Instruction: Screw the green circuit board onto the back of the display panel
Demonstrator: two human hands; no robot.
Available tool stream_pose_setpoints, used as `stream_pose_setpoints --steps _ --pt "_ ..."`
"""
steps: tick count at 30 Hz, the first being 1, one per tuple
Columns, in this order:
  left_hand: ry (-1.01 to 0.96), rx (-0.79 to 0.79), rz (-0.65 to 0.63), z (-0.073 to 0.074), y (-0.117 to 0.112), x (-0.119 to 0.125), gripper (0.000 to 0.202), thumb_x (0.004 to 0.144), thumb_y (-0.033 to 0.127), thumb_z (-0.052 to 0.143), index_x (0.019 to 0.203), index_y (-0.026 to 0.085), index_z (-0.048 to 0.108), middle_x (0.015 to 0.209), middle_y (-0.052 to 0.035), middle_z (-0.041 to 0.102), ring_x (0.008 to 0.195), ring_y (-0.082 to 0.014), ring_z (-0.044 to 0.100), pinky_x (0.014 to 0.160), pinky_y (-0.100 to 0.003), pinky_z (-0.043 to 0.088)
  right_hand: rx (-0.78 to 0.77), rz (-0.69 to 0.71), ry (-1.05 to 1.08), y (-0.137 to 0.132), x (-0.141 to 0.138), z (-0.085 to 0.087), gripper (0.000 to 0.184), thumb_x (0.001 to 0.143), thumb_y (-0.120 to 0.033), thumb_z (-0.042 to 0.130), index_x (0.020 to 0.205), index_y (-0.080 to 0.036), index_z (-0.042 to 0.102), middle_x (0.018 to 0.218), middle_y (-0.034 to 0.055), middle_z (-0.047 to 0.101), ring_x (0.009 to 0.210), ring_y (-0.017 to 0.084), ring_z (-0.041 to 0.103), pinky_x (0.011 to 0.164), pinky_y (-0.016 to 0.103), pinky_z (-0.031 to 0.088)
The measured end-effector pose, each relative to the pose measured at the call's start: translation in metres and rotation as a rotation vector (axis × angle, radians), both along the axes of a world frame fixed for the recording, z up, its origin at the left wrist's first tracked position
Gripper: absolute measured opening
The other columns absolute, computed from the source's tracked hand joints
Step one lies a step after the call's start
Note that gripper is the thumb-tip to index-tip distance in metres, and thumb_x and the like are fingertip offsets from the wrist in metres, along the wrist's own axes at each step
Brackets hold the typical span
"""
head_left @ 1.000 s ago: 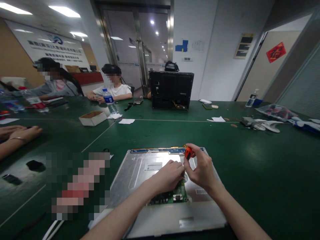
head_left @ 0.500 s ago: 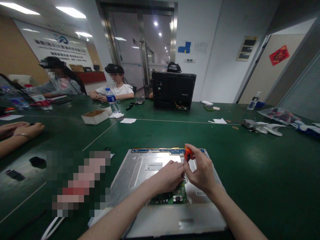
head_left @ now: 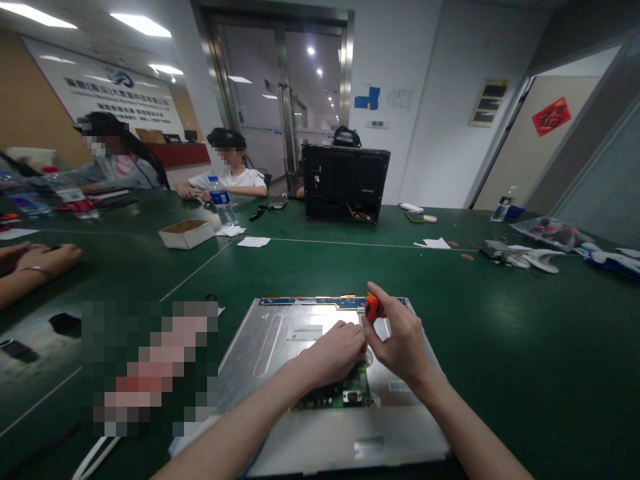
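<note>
A flat metal display panel [head_left: 280, 347] lies in front of me, with a blue circuit strip [head_left: 300, 303] along its far edge and a green circuit board [head_left: 357, 383] on its middle. Between its thumb and fingers my right hand [head_left: 400, 340] grips the orange and black handle of a screwdriver [head_left: 373, 307], held upright over the panel. Its shaft and tip are mostly hidden. Close beside it my left hand [head_left: 336, 352] rests over the green board, fingers curled together near the shaft; what they hold is hidden from view.
A black monitor housing [head_left: 345, 183] stands at the back. An open cardboard box [head_left: 186, 235] and a water bottle [head_left: 223, 201] are at left. Another person's hands [head_left: 43, 260] rest at the left edge. Tools and a plastic bag [head_left: 555, 232] lie at right.
The view has shifted slightly, so most things sit a little further left. Both hands keep nearly the same hold, with the screwdriver still upright in my right hand.
</note>
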State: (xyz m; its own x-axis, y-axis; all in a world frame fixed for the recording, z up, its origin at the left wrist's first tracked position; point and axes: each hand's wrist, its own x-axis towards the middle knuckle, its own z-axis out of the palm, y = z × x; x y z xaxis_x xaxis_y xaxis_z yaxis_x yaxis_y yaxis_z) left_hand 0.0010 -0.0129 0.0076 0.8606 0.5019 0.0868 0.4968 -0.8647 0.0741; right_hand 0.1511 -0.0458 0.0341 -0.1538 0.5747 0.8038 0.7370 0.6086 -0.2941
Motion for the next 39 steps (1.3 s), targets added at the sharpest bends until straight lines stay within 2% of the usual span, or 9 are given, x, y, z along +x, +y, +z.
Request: stream_pose_setpoints --steps 7,16,25,39 --pt "-0.025 -0.035 -0.010 -0.0030 0.0022 -0.0007 0.010 0.089 0.015 0.047 0.084 0.016 0.056 0.098 -0.0089 0.062 0.091 -0.0219 0.056 0.080 -0.035 0.046 0.025 -0.012 -0.014 -0.0006 -0.0006 0.0042 0.050 0.082 -0.019 0.051 0.131 -0.015 0.044 0.091 0.0080 0.067 0.072 0.018 0.062 0.065 0.030 0.052" --pt "-0.031 -0.028 -0.010 -0.0064 0.0033 -0.0022 0.011 0.090 0.017 0.048 0.081 0.016 0.055 0.093 -0.0074 0.062 0.088 -0.0213 0.056 0.080 -0.035 0.045 0.011 -0.008 -0.021 0.0010 -0.0005 0.0011 0.048 0.084 -0.021 0.052 0.131 -0.016 0.042 0.093 0.0080 0.067 0.075 0.018 0.062 0.068 0.030 0.051" --pt "0.061 -0.001 -0.026 -0.0014 0.0033 -0.0022 0.015 0.086 0.007 0.045 0.084 0.016 0.057 0.094 -0.0086 0.064 0.093 -0.0237 0.057 0.082 -0.037 0.045 0.011 0.046 -0.036 -0.0022 0.0001 0.0060 0.049 0.082 -0.018 0.052 0.129 -0.013 0.043 0.087 0.0069 0.065 0.072 0.017 0.060 0.065 0.029 0.050" --pt "-0.035 -0.063 0.013 -0.0079 0.0063 -0.0035 0.009 0.091 0.019 0.049 0.089 0.017 0.058 0.097 -0.0070 0.064 0.094 -0.0224 0.057 0.084 -0.036 0.042 -0.002 -0.025 -0.012 0.0019 0.0015 0.0013 0.038 0.085 -0.025 0.053 0.122 -0.016 0.046 0.087 0.0067 0.064 0.071 0.016 0.061 0.066 0.027 0.049"
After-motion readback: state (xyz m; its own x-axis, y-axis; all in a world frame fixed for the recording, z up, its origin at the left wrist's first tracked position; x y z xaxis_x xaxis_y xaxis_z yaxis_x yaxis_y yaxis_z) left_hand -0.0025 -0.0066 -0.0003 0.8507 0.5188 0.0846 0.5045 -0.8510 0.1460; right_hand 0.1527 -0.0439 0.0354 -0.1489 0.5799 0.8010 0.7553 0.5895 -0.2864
